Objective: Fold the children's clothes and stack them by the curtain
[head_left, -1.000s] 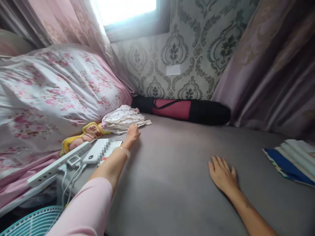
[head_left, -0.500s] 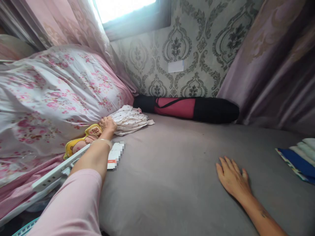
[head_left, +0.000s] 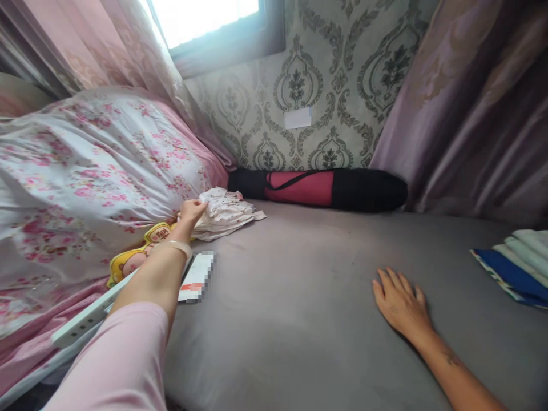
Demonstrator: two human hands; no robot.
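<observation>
My left hand (head_left: 192, 211) reaches to the far left of the grey sheet (head_left: 278, 297), its fingers pinched on the edge of a crumpled white garment (head_left: 229, 211) with small dark dots. Beneath and beside that forearm lies a yellow cartoon cushion (head_left: 128, 262). Just right of the forearm is a phone (head_left: 197, 277) with a partly blurred-out screen. My right hand (head_left: 400, 299) rests palm down on the sheet at the right, fingers spread, holding nothing.
A long black and red bag (head_left: 317, 188) lies along the patterned wall. Folded cloths (head_left: 518, 265) are stacked at the right edge. Floral bedding (head_left: 94, 171) is heaped at the left, above a white rail (head_left: 85, 319).
My left hand has closed on the garment's edge and drawn it up slightly. The view has shifted a little. My right hand remains flat on the sheet.
</observation>
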